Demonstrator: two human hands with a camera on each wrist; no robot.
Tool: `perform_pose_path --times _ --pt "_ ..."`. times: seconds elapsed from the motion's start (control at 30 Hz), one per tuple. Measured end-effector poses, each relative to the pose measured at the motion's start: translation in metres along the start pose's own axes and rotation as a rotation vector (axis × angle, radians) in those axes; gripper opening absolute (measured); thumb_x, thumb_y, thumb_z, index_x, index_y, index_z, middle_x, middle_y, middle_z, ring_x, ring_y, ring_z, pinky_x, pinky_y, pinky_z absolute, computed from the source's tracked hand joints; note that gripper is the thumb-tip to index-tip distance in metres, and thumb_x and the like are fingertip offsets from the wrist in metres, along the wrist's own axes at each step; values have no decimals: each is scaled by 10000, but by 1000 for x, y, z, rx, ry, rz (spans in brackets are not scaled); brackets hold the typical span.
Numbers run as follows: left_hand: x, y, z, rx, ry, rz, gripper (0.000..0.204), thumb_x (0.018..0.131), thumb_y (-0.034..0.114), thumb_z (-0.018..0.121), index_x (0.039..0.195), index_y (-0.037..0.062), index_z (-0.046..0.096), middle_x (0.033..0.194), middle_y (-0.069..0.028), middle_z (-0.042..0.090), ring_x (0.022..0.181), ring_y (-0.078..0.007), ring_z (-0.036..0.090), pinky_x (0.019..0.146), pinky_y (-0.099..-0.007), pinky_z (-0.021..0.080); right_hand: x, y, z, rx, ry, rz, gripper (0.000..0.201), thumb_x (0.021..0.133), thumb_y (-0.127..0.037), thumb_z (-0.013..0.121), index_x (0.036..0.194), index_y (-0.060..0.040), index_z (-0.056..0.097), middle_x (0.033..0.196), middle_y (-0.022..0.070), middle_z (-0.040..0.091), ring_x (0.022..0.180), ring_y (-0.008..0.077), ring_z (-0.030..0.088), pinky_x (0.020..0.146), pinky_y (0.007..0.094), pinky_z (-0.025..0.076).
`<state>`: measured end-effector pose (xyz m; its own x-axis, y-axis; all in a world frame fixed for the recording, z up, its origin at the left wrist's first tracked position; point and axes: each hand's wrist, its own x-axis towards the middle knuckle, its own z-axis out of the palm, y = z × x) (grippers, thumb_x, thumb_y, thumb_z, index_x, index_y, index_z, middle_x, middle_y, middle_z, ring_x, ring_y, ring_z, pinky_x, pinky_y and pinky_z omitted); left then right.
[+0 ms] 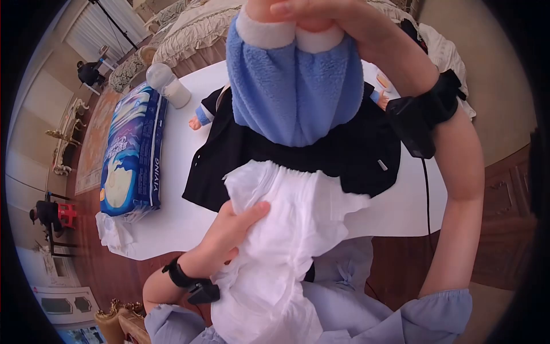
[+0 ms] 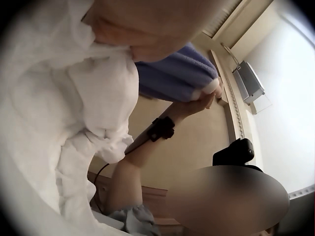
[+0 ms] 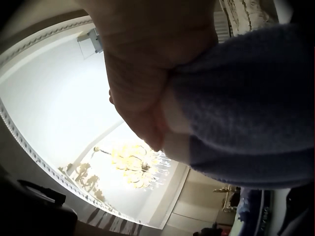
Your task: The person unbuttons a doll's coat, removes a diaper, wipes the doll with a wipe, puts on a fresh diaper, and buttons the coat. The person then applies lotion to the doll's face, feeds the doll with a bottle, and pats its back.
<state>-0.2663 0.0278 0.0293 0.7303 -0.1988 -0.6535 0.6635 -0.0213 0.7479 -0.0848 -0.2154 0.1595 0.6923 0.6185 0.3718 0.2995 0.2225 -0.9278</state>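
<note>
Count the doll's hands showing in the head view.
2: one doll hand lies left of the black cloth, the other doll hand right of it, beside the right wrist camera.

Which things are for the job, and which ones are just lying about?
Seem part of the job:
doll, legs up in the right hand
white diaper in the left hand
perhaps the blue packet

Probably just lying about:
bottle
red stool

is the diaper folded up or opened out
Opened out: the white diaper hangs long and loose from the left hand, its gathered middle and ruffled edges showing.
</note>
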Motion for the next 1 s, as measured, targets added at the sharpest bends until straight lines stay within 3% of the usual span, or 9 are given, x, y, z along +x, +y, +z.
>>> perform_pose_path --times 0.17,0.27,0.43,0.53,0.6,0.73,0.83,0.93,1.0 --pt "36 22 12 -168 -14 131 364 957 173 620 1274 0 574 1153 -119 681 989 -231 703 856 -363 577 2 -9 1 -96 -46 -53 299 837 -173 757 1070 -6 675 1018 84 671 926 160 652 794 267 511" --pt "55 30 21 -147 33 87 351 968 160 548 1228 -74 576 1122 -159 684 975 -258 703 838 -371 573 -2 -24 5 -148 -10 -66 291 837 -177 759 1058 -4 682 1009 84 674 914 159 654 783 273 515" --pt "77 23 22 -92 54 -49 373 968 180 535 1245 -68 560 1145 -165 674 994 -273 698 873 -401 569 7 -24 4 -148 -75 -157 289 841 -185 755 1053 0 685 1000 89 676 903 163 658 762 276 522" --pt "79 20 22 -91 38 -98 395 968 188 521 1276 -58 535 1187 -169 657 1033 -278 687 901 -411 563 0 -33 11 -242 79 -37 282 847 -186 749 1049 0 686 994 93 676 901 167 660 755 269 524" --pt "77 20 23 -108 18 -124 405 973 198 507 1288 -56 525 1195 -173 652 1047 -277 683 909 -414 561 -1 -30 6 -189 -48 -114 285 849 -188 746 1048 5 683 984 97 675 899 170 661 750 264 524" --pt "75 29 26 -200 25 -125 412 988 212 456 1290 -61 518 1205 -189 641 1069 -290 673 937 -430 549 1 -28 4 -197 -3 -88 290 847 -186 743 1048 12 678 968 97 674 892 169 662 742 264 524" --pt "85 30 25 -249 -5 -124 415 994 213 432 1294 -63 508 1212 -193 637 1076 -296 669 957 -442 541 5 -27 2 -203 -71 -159 298 847 -185 740 1056 17 674 963 97 676 888 171 663 736 262 524" --pt "92 33 32 -269 -8 -106 418 999 219 406 1292 -66 494 1219 -199 629 1087 -304 664 964 -461 537 1 -33 8 -242 -11 -91 296 850 -184 732 1058 20 675 967 98 679 885 171 663 730 261 524" --pt "98 37 33 -278 6 -96 420 1001 225 390 1286 -68 486 1220 -205 624 1095 -311 659 963 -475 537 8 -23 -4 -179 -122 -148 300 853 -192 730 1056 21 674 979 101 682 885 170 664 728 260 524"
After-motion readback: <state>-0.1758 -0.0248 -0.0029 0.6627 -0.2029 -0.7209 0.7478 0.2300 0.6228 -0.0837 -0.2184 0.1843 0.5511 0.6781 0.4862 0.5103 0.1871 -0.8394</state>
